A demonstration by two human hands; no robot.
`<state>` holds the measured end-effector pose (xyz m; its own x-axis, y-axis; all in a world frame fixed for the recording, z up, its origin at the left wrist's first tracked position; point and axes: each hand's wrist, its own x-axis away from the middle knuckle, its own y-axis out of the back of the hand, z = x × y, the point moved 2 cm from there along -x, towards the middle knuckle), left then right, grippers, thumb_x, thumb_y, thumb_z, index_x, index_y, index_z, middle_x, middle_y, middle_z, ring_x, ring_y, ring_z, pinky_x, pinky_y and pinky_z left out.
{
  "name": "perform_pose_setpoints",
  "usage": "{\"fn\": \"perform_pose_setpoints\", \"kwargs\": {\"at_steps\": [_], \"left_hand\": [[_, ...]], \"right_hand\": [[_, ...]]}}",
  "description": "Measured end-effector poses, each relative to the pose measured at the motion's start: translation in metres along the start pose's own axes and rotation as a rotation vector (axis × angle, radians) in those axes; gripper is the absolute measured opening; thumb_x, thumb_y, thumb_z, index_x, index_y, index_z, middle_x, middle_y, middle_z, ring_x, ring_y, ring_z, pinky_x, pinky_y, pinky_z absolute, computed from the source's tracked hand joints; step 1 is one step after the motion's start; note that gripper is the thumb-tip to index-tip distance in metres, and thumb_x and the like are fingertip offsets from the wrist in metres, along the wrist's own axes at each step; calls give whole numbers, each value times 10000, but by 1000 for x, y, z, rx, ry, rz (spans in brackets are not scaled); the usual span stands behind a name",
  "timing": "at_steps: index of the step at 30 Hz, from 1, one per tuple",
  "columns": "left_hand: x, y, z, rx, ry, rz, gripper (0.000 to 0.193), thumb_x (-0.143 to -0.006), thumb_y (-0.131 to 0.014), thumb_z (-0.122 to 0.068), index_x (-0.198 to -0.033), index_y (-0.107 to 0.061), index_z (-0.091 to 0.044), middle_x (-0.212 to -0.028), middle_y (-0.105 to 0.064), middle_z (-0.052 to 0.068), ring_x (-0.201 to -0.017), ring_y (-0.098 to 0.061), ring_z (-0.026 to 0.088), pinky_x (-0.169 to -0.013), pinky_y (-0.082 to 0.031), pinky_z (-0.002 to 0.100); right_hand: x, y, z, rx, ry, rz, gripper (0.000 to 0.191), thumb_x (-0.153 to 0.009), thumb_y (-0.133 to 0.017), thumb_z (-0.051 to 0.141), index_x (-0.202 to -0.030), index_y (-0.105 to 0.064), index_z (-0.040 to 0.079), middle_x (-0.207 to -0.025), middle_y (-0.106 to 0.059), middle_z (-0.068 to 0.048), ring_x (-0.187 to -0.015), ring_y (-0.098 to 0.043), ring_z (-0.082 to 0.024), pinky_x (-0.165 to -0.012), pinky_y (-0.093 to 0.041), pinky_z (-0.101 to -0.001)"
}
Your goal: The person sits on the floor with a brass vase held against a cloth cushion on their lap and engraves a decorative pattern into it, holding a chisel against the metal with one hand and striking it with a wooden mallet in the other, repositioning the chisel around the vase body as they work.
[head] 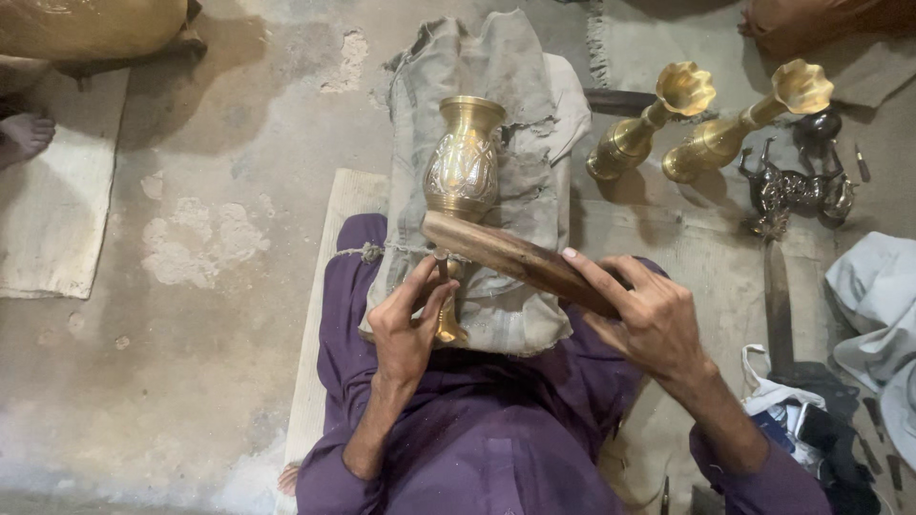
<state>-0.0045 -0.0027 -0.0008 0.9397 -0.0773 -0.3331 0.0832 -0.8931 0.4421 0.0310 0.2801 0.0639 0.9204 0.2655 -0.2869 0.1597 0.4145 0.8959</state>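
A worn concrete floor [210, 286] with pale chipped patches is seen from above; it fills most of the view. A light mat [57, 200] is laid on it at the left, and a bare foot [24, 133] of another person is seen at its upper edge. A pale board [329, 286] lies under the seated person, whose legs are covered by purple cloth [477, 420]. A grey, frayed cloth pad [520, 114] is spread over the lap and runs away from the body.

On that pad a brass vase [465, 157] with an engraved belly is laid, its mouth pointing away from the person. The vase's slim foot is pinched by the left hand [410, 329], the fingers pressed together around it. A long wooden mallet [510, 257] is gripped by the right hand [654, 319], the index finger stretched along the shaft; its head rests against the lower part of the vase, hiding the neck between belly and foot.

To the right, well apart from the hands, two brass flared-top stands [668, 114] [754, 114] are laid on the floor, and a dark metal figurine [797, 191] lies just beside them. A white cloth [878, 296] is bunched at the right edge.
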Motion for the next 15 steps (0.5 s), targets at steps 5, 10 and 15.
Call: {"fn": "perform_pose_setpoints", "kwargs": {"at_steps": [5, 10, 15], "left_hand": [[1, -2, 2, -71, -17, -19, 450, -907, -802, -42, -1323, -632, -52, -1039, -800, 106, -971, -802, 193, -731, -643, 288], [2, 0, 2, -119, -62, -19, 447, -904, -806, -39, -1317, -636, -55, -1026, -791, 127, -966, -800, 201, -720, -629, 304], [2, 2, -1, -88, -59, 10, 455, -929, -768, -15, -1355, -609, -42, -1046, -791, 133, -990, -798, 206, -733, -638, 298]], "right_hand": [[-4, 0, -6, 120, 28, 2, 735, -761, -815, 234, -1462, -596, 247, -1043, -672, -56, -837, -680, -239, -717, -571, -391], [-9, 1, -8, 194, 52, 61, 708, -804, -774, 273, -1481, -568, 270, -1073, -655, -59, -888, -671, -235, -705, -567, -378], [-14, 1, -7, 364, 99, 136, 758, -816, -746, 230, -1535, -517, 293, -1104, -657, -45, -910, -676, -217, -724, -588, -358]]}}
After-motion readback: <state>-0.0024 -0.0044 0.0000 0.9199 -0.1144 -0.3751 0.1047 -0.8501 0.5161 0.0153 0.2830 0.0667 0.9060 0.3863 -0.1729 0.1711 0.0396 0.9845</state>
